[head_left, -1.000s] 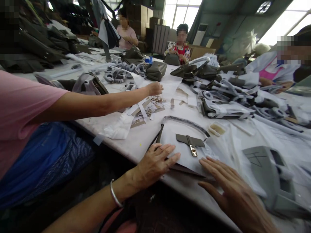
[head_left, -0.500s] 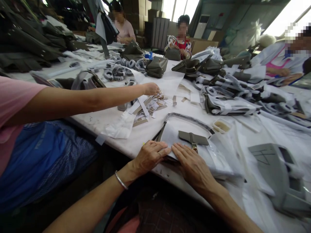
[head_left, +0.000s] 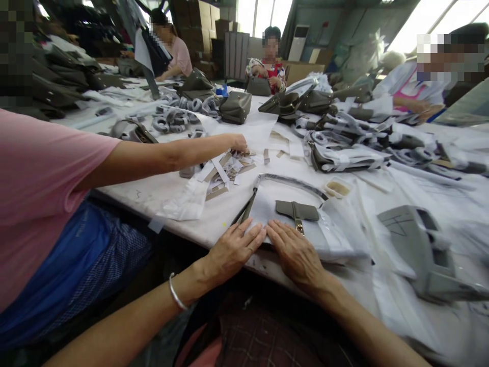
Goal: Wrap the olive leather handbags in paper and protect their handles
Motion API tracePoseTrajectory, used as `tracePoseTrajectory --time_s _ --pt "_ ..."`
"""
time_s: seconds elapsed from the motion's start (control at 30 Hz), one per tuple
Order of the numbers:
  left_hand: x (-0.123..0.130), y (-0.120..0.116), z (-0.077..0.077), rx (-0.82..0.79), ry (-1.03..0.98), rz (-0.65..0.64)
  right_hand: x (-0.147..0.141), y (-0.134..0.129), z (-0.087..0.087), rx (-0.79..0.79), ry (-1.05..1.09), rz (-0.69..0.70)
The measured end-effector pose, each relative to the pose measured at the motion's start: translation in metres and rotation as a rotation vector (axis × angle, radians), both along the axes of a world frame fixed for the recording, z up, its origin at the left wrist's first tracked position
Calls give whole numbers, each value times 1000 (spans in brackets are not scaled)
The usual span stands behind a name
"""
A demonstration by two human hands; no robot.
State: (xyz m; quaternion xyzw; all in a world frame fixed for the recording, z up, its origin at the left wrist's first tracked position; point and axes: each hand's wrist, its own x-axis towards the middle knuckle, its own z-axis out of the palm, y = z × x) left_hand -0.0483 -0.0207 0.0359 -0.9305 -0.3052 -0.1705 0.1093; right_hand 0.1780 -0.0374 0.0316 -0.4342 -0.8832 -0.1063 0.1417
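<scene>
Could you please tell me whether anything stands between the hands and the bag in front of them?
Only the white sheet covering the front of the bag: the left hand and right hand rest at its near edge, and nothing else visible stands between.

Bare tabletop (head_left: 284, 164) beyond the bag handle (head_left: 291, 181); scraps (head_left: 229, 168) and co-worker's arm (head_left: 171, 155) left; dish (head_left: 338, 188) right

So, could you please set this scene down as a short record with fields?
left hand: open, fingers on the bag's near edge
right hand: open, beside the left, also on the bag
bag: on the table, white sheet around the flap, clasp showing
beyond the bag: dish
to the right: grey object with dark marks
to the left: a co-worker's hand at the scraps
</scene>
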Motion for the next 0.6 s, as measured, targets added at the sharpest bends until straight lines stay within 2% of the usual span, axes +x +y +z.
tracePoseTrajectory --time_s 0.17,0.37,0.47,0.6 --pt "4 7 1 35 105 -44 -3 -1 -2 29 -7 -33" --pt "11 16 -7 77 78 -73 -9 -2 3 24 23 -62" --pt "11 16 -1 9 49 -70 -13 -6 8 26 43 -115" --pt "13 18 17 -64 -28 -71 -16 -8 15 119 12 -167"
